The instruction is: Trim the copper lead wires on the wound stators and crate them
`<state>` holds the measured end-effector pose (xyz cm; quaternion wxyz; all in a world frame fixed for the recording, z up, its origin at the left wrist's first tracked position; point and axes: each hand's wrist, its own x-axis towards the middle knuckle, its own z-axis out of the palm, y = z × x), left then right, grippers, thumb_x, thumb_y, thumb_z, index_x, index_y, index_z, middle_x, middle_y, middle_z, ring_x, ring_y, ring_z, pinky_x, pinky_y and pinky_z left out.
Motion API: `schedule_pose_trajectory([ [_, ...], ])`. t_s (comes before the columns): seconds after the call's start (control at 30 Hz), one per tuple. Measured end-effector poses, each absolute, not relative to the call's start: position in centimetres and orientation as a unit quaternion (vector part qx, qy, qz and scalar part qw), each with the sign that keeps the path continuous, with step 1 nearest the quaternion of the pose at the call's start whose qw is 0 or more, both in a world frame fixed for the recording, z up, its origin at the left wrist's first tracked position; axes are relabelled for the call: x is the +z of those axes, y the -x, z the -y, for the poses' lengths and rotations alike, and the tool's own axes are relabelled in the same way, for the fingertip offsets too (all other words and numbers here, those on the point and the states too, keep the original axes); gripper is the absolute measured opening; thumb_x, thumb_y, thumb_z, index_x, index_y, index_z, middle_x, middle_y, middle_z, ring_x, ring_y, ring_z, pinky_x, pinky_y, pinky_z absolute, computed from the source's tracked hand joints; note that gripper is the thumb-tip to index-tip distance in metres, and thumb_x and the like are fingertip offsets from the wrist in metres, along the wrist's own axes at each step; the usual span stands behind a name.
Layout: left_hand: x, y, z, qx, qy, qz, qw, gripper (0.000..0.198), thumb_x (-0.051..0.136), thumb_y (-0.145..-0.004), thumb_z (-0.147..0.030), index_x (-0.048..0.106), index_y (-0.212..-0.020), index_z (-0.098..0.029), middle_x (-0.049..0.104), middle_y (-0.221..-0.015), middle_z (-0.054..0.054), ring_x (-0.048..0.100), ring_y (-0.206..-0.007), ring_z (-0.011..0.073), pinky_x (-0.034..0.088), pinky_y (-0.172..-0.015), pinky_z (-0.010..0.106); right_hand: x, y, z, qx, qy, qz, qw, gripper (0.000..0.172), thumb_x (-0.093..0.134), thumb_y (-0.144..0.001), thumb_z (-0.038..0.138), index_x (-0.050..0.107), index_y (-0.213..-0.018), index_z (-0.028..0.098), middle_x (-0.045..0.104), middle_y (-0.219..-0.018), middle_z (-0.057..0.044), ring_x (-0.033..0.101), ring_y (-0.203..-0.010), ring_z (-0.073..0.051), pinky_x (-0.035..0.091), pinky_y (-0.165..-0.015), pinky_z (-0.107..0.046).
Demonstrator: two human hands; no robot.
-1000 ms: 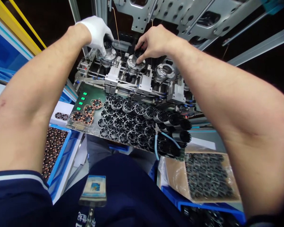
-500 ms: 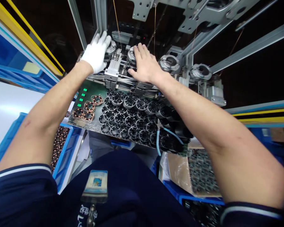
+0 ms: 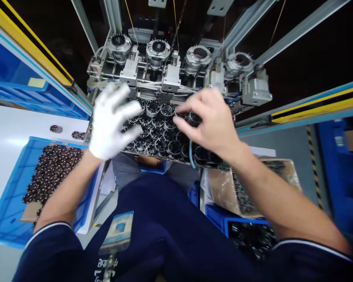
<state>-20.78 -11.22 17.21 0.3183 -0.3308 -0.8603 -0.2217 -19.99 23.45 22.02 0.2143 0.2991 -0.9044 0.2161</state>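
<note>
Rows of black ring-shaped motor stator cores (image 3: 161, 145) stand packed on the bench in front of me. My left hand (image 3: 110, 121), in a white glove and smeared by motion, hovers over their left end with fingers spread and nothing visible in it. Above the right half of the rows is my bare right hand (image 3: 211, 119). Its thumb and index finger are apart, near a core in the back row. Behind stands a winding machine with several metal round holders. Black cores sit in the far-left holder (image 3: 119, 49) and the second holder (image 3: 158, 53).
Copper-wound stators (image 3: 54, 164) fill part of a blue tray (image 3: 10, 211) at the left. To the right are a plastic-lined carton (image 3: 220, 192) and a blue bin (image 3: 220, 219) with dark parts. Thin wires hang above the holders. A light-blue strap (image 3: 191, 154) lies across the cores.
Both hands have come back from the two left holders towards me, over the bench. Black cores now show in those holders. My view has shifted, revealing more of the left tray.
</note>
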Motion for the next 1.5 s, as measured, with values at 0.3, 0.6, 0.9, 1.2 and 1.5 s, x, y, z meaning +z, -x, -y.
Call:
schedule_pose_trajectory([
  [0.3,10.5,15.3,2.2,-0.174,0.346,0.914,0.117,0.023,0.084,-0.102,-0.038,0.092,-0.123,-0.039,0.049,-0.189,0.003,0.044,-0.176,0.0513,0.041,-0.138,0.087,14.7,12.6,-24.3,0.081,-0.294,0.951,0.046,0.003,0.086,-0.098,0.029,0.088,-0.099,0.028,0.078,-0.121,-0.017,0.070,-0.118,-0.045,0.059,-0.095,-0.066],
  [0.6,17.7,14.8,3.3,-0.400,0.308,0.845,0.176,0.032,0.089,-0.093,-0.054,0.074,-0.118,-0.041,0.083,-0.138,-0.002,0.084,-0.125,0.0363,0.072,-0.105,0.062,21.2,12.0,-28.8,0.277,-0.279,0.905,0.161,0.018,0.082,-0.102,0.054,0.078,-0.111,0.039,0.082,-0.130,-0.007,0.082,-0.096,-0.033,0.070,-0.076,-0.055],
  [0.9,28.0,32.3,-3.3,-0.333,0.252,0.884,0.209,0.066,0.091,-0.078,-0.049,0.083,-0.141,-0.028,0.086,-0.145,0.002,0.079,-0.137,0.0295,0.059,-0.130,0.050,27.4,27.1,-33.6,0.353,-0.127,0.882,0.286,0.055,0.107,-0.075,0.037,0.082,-0.122,0.022,0.084,-0.110,-0.007,0.071,-0.074,-0.019,0.051,-0.068,-0.038],
  [1.2,23.8,39.5,-4.6,-0.267,0.205,0.931,0.141,0.078,0.094,-0.067,-0.063,0.084,-0.137,-0.030,0.085,-0.144,0.003,0.077,-0.132,0.0308,0.055,-0.126,0.054,24.7,32.2,-36.3,0.306,-0.048,0.929,0.205,0.056,0.107,-0.072,0.024,0.077,-0.119,0.023,0.072,-0.092,0.006,0.058,-0.084,-0.014,0.047,-0.088,-0.035],
  [1.5,24.8,38.8,-3.8,-0.420,0.336,0.805,0.250,0.064,0.081,-0.079,-0.053,0.068,-0.141,-0.051,0.074,-0.154,-0.003,0.069,-0.140,0.0330,0.056,-0.128,0.066,26.2,30.4,-37.5,0.419,-0.109,0.872,0.227,0.055,0.097,-0.076,0.021,0.073,-0.123,0.038,0.078,-0.129,0.009,0.057,-0.091,-0.015,0.043,-0.081,-0.035],
])
